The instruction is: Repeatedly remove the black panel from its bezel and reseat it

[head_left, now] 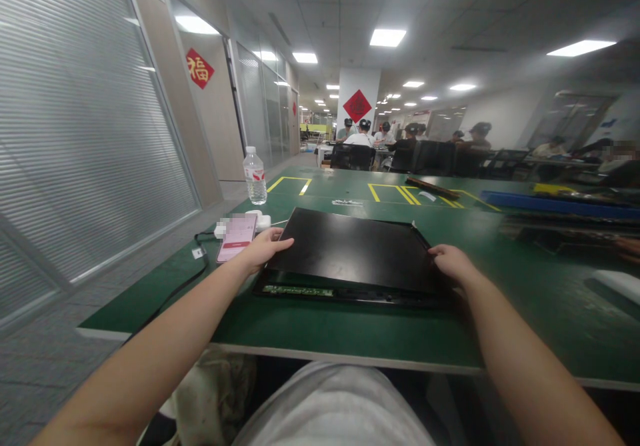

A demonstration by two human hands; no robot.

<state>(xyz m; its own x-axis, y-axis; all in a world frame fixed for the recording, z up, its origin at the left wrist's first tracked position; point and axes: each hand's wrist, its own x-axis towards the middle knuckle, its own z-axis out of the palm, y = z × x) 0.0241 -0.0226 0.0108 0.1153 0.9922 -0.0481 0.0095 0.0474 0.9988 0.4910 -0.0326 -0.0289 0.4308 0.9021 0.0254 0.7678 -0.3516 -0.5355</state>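
A black flat screen panel (345, 246) lies tilted over a thin black frame (400, 298) on the green table. Along the near side a gap shows between them, with a green circuit board strip (299, 291) inside the frame. My left hand (265, 248) is closed on the panel's left edge, thumb on top and fingers hidden beneath. At the right edge my right hand (451, 263) is closed in a pinch, where panel and frame lie close together. Its fingertips are partly hidden.
Left of the panel are a phone (237, 238), a white charger (259, 220) with a cable, and a water bottle (255, 176). A dark strip (433, 188) lies at the back. Blurred blue parts (555, 204) and another person's hand (629, 249) are at the right.
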